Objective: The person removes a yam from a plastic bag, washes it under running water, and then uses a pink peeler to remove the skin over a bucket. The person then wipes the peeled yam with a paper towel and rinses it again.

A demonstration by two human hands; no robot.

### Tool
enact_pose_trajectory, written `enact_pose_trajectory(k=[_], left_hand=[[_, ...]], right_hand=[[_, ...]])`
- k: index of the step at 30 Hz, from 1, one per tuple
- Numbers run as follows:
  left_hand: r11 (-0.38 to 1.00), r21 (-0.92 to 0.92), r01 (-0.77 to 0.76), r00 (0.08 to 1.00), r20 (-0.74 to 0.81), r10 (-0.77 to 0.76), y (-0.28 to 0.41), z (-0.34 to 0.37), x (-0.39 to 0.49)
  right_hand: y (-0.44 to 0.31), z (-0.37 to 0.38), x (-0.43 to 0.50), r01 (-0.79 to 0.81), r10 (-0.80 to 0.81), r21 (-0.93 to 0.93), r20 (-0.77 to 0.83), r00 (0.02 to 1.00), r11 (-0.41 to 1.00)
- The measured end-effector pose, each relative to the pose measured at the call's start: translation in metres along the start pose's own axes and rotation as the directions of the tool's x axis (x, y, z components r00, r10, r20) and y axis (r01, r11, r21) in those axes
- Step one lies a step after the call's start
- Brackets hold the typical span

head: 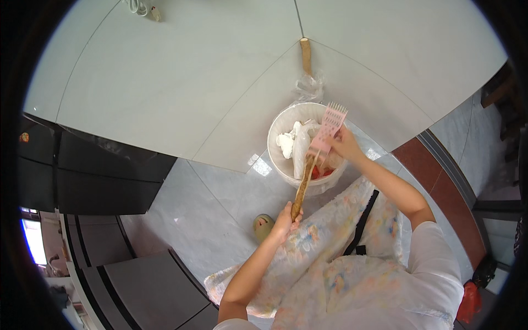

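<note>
My left hand (286,221) grips the lower end of a long brown root vegetable (304,187), perhaps a yam, slanting up over a white waste bin (270,142). With my right hand (345,144) I hold a pink grater-like peeler (326,130) with a comb of thin prongs at its far end; its near end lies against the top of the root. A pale strip shows along the root there. Inside the lined bin are white crumpled waste (285,144), clear plastic and something red. Another piece of brown root (306,55), cut pale at one end, lies on the glossy light table beyond the bin.
A clear plastic bag (309,87) lies between the root piece and the bin. The light table (165,82) spans the far side, with a coiled white cable (138,7) on it. A green slipper (264,227) is on the tiled floor. Dark chairs stand at the left.
</note>
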State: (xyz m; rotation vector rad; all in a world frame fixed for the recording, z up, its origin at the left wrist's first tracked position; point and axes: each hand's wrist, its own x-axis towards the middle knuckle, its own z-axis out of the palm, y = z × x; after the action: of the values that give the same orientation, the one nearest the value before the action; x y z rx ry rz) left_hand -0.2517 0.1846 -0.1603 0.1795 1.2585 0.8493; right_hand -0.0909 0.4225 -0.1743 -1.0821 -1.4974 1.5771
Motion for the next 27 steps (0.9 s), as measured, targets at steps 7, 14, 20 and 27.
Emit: enact_pose_trajectory(k=[7, 14, 20, 27], left_hand=[[0.993, -0.102, 0.058, 0.998, 0.003, -0.058, 0.011, 0.009, 0.009], [0.988, 0.149, -0.044, 0.999, 0.0, 0.045, 0.012, 0.011, 0.016], [0.7, 0.648, -0.302, 0.94, 0.078, 0.333, 0.021, 0.005, 0.024], [0.064, 0.979, -0.192, 0.87, 0.14, 0.472, 0.061, 0.009, -0.006]], right_hand=[[0.021, 0.043, -0.053, -0.318, 0.263, 0.165, 0.287, 0.921, 0.933], [0.011, -0.022, 0.021, 0.122, -0.204, -0.42, -0.158, 0.966, 0.899], [-0.031, -0.047, 0.006, 0.308, -0.269, 0.048, -0.374, 0.887, 0.95], [-0.031, -0.013, -0.009, 0.27, -0.348, -0.496, -0.069, 0.935, 0.825]])
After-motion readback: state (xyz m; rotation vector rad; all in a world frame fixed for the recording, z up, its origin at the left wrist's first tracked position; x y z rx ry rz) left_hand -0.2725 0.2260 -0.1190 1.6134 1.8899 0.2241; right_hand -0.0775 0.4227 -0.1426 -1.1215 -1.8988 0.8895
